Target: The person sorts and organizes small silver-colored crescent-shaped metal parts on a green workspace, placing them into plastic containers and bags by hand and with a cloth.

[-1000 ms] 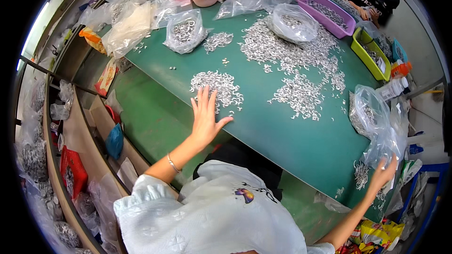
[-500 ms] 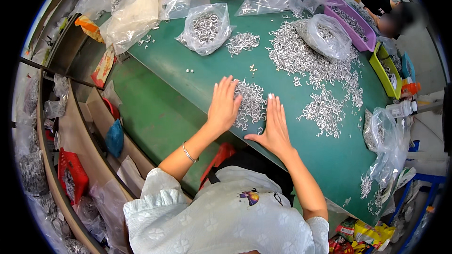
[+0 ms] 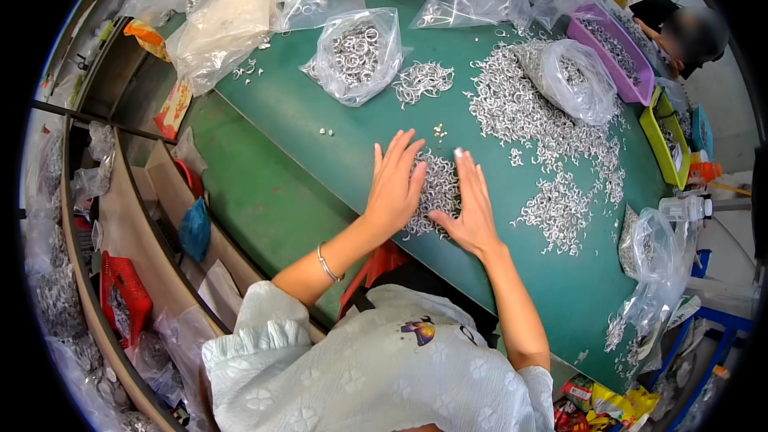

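Note:
A small heap of silvery curved metal pieces (image 3: 437, 189) lies on the green table near its front edge, between my two hands. My left hand (image 3: 394, 184), a bracelet on its wrist, is open with the fingers stretched out along the heap's left side. On the heap's right side my right hand (image 3: 470, 206) is open too, its thumb spread across the near part of the pieces. Both palms face the table, and neither hand grips anything. Just beyond the heap lie a few tiny pale bits (image 3: 439, 132).
A large spread of the same pieces (image 3: 512, 104) covers the table's right, with a clear bag (image 3: 578, 84) on it. Ring-like pieces fill another bag (image 3: 356, 56). Purple (image 3: 612, 56) and yellow-green (image 3: 664, 140) trays line the right edge. Another person (image 3: 680, 28) is at far right.
My right hand's thumb has moved up and in over the near part of the heap. The heap looks narrower between my hands. The whole view has shifted slightly.

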Demonstrator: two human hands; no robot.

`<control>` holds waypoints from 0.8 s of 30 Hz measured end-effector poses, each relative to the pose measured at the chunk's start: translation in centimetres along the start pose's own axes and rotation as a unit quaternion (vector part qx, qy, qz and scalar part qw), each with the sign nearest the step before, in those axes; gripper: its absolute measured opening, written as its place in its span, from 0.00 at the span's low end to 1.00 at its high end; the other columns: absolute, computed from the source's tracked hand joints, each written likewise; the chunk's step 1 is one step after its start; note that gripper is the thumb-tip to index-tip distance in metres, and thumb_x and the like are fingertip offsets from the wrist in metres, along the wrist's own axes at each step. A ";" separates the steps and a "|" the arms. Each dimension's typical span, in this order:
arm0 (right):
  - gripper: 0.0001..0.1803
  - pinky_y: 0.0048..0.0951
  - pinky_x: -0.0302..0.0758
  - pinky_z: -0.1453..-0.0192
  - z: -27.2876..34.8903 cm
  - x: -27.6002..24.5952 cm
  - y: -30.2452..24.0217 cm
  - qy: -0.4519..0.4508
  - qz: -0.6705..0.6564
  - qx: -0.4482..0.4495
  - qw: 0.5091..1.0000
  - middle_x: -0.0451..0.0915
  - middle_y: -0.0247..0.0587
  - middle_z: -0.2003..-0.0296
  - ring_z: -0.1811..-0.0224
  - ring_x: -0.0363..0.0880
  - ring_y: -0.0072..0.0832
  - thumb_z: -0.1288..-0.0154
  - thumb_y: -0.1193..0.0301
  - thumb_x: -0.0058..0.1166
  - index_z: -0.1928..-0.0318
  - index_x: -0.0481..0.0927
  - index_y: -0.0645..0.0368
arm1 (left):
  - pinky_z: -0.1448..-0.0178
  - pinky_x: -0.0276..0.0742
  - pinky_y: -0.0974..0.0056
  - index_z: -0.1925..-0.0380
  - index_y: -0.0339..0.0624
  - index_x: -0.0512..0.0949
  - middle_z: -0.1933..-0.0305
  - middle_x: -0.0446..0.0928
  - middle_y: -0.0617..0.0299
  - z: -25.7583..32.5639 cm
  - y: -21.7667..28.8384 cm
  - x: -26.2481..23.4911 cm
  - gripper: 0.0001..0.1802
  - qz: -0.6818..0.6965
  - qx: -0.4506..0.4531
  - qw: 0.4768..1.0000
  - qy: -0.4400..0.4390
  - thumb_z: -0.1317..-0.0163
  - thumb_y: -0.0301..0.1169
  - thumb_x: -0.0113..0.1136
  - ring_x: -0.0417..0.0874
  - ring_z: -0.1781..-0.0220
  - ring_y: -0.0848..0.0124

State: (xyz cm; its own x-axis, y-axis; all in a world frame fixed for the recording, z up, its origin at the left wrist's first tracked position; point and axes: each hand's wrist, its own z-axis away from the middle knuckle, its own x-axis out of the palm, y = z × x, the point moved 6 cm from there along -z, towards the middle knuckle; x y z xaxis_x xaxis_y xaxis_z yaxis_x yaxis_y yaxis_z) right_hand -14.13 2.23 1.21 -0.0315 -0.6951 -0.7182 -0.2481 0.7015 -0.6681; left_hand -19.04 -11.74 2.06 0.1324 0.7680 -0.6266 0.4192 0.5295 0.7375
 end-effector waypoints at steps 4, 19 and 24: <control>0.47 0.47 0.48 0.24 -0.1 0.2 0.0 -0.020 -0.041 0.003 0.999 0.62 0.57 0.33 0.27 0.54 0.48 0.41 0.48 0.58 0.32 0.57 0.69 | 0.26 0.49 0.43 0.40 0.29 0.66 0.33 0.62 0.41 1.7 -0.4 1.2 0.22 -0.017 0.002 0.999 -0.037 0.32 0.28 0.47 0.60 0.29 0.45; 0.26 0.35 0.68 0.38 1.3 0.5 0.3 0.214 -0.217 0.124 0.944 0.76 0.54 0.47 0.43 0.75 0.40 0.23 0.59 0.34 0.47 0.76 0.71 | 0.29 0.59 0.54 0.39 0.31 0.64 0.36 0.65 0.44 2.8 2.9 4.9 0.23 0.146 -0.079 0.981 0.098 0.35 0.24 0.49 0.65 0.32 0.51; 0.21 0.35 0.70 0.40 1.5 0.2 0.6 0.257 -0.251 0.121 0.926 0.76 0.53 0.47 0.45 0.76 0.41 0.24 0.64 0.38 0.49 0.77 0.71 | 0.32 0.64 0.59 0.43 0.32 0.69 0.38 0.69 0.49 2.6 3.1 5.5 0.20 0.246 -0.107 0.951 0.154 0.35 0.23 0.53 0.70 0.35 0.59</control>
State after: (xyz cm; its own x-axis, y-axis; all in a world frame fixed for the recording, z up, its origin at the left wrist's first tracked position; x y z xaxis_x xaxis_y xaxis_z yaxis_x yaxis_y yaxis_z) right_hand -12.85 2.76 0.34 -0.4424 -0.8823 -0.1607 -0.1340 0.2422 -0.9609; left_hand -14.63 -6.80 0.23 -0.0189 0.9934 -0.1130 0.1776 0.1145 0.9774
